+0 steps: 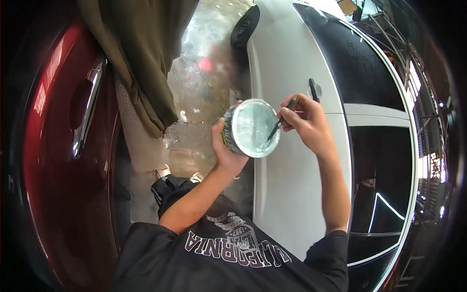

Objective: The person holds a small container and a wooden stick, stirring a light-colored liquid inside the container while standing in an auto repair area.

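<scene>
My left hand is wrapped round the side of a round can with a dark label, tilted so its open top faces me. Pale green paste coats the inside of the can. In my right hand a thin dark green stick-like tool is pinched between thumb and fingers. Its lower end dips into the paste near the right side of the rim. The tool's exact kind cannot be made out. Both hands are at chest height, with the right close beside a white car's door.
The white car stands along my right, its dark door handle just beyond my right hand. On my left is a dark red car. A brown cloth hangs ahead at left. The worn floor runs between the cars.
</scene>
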Available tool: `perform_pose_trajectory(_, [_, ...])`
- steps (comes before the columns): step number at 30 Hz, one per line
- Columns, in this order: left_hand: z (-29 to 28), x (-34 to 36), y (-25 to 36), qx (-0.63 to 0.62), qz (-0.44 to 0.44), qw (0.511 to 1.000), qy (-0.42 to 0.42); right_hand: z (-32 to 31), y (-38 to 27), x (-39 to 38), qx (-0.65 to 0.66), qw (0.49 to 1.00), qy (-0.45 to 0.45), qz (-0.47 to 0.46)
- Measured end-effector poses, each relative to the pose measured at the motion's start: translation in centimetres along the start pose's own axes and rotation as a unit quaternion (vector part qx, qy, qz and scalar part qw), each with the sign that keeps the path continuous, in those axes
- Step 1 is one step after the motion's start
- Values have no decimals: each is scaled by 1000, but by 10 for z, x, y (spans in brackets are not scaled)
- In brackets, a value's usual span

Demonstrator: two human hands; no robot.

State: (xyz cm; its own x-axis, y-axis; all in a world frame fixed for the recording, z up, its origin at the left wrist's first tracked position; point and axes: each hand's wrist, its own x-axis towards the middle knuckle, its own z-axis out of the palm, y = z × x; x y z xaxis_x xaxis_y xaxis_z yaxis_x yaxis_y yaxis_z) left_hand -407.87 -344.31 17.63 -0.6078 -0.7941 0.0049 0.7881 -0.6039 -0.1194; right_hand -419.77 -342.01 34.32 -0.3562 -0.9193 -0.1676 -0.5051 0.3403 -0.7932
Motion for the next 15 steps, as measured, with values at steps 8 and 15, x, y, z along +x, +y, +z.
perform_pose_trajectory(8, [-10, -7, 1, 47, 4, 993, 106, 56, 52, -43, 272, 952, 141, -9])
perform_pose_trajectory(15, [-8, -18, 8, 119, -44, 991, 35, 90, 46, -39, 158, 929, 278, -188])
